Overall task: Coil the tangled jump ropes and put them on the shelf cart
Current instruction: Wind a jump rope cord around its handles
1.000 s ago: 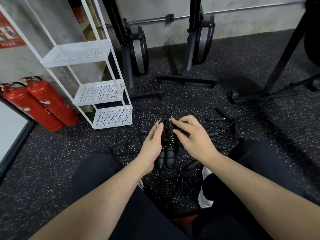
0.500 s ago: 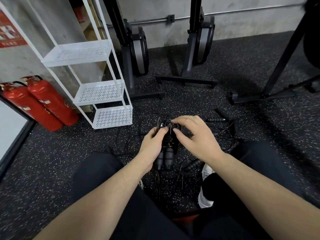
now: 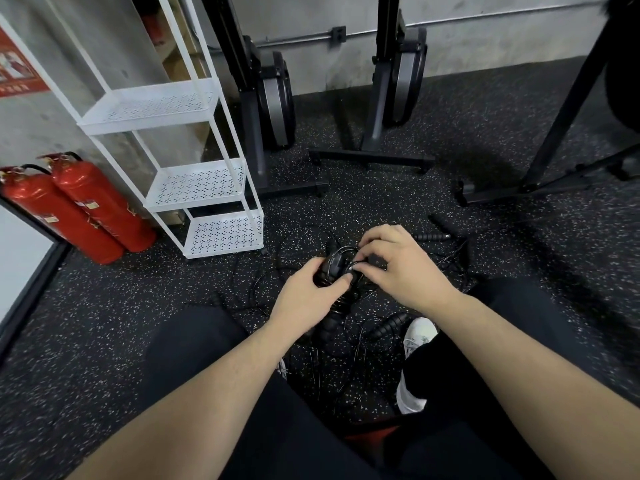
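A person crouched over a dark speckled gym floor (image 3: 346,209), seen from a head-worn camera looking down past both bare forearms. The left hand (image 3: 308,296) was wrapped around a bundled black jump rope (image 3: 334,268), gripping its paired handles with the thumb laid across the front; the handles' lower ends poked out below the palm. The right hand (image 3: 398,268) pinched the thin cord at the top of the bundle, fingers curled over the loops. More tangled jump ropes (image 3: 391,323) lay on the floor beneath and beside the hands, with loose handles toward the right. A white three-tier shelf cart (image 3: 221,233) stood near the hands on the left, and no rope showed on its tiers. Two red fire extinguishers (image 3: 86,209) leaned beside it, and black rowing machines (image 3: 273,105) stood along the far wall. The step in hand looked like finishing the wrap. To do it well, the left hand should probably keep the handles squeezed together while the right draws each turn snug and tucks the free end under, so the coil does not spring open on the way to the cart.
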Demonstrator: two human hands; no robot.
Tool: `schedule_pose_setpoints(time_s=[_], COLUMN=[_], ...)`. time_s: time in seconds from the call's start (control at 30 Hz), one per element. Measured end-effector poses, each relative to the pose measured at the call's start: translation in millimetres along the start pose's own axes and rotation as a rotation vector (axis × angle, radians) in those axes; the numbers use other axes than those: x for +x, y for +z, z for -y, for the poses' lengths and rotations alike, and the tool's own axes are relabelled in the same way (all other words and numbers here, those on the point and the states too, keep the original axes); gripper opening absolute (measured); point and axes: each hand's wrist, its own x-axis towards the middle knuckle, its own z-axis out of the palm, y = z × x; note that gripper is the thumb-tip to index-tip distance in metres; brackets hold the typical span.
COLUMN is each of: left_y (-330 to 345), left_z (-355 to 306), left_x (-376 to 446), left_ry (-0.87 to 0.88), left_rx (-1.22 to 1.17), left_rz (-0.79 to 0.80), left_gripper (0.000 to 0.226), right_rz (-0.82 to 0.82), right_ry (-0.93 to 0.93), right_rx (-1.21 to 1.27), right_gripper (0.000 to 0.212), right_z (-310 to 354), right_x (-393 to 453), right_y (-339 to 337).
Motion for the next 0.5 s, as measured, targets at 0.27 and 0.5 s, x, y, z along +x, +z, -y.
schedule_pose_setpoints(time_s=[0.27,0.5], left_y=[1.6,-0.5], left_z=[-8.4,-12.3], left_x=[-2.9,-6.3], left_ry=[-0.183,-0.3], left_rx=[-0.605,-0.806], left_rz=[0.15,0.286], left_gripper=[0.024,0.03], right_rz=[-0.105,-0.1], right_ry=[0.032,-0.094], right_rx=[0.117,0.146], right_gripper=[0.013,0.016], right_z=[-2.1,-5.2], right_x=[-2.0,-0.6], right_y=[-10.4,-20.3])
